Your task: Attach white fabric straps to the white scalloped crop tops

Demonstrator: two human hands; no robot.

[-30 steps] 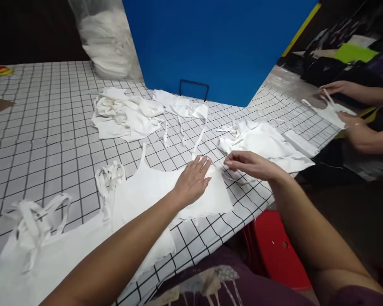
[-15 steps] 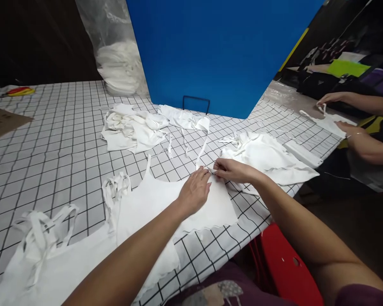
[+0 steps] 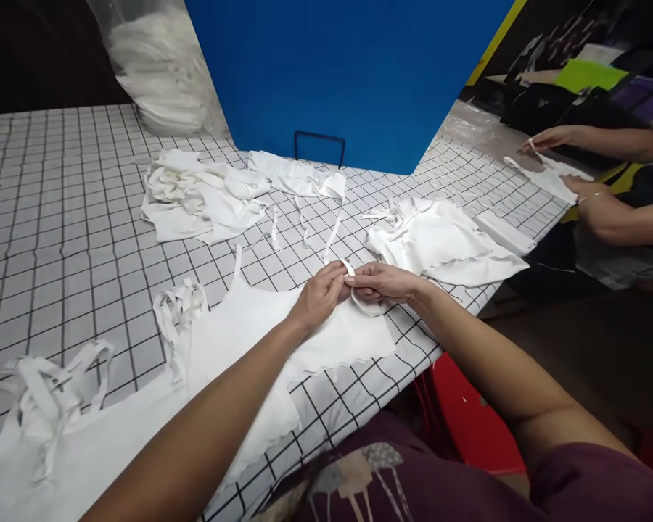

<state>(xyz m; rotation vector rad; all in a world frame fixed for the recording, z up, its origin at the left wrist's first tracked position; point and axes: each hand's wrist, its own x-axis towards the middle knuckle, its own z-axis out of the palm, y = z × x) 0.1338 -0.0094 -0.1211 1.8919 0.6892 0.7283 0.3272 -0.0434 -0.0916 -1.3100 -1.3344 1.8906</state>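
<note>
Pinching a thin white strap point(image 3: 350, 270) at frame centre, the left hand point(image 3: 320, 293) and right hand point(image 3: 384, 281) are closed on it above the white camisole point(image 3: 283, 333) on the counter point(image 3: 76, 239). Being light and limp, the strap is best gripped near its end. Loose garment piles point(image 3: 446, 239) lie close right; the co-worker's hands point(image 3: 593, 203) are well apart.

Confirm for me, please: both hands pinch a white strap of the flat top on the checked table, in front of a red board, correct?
Not quite: the board is blue, as the head view shows. Otherwise yes: left hand and right hand pinch the white strap of the top on the checked table.
</note>
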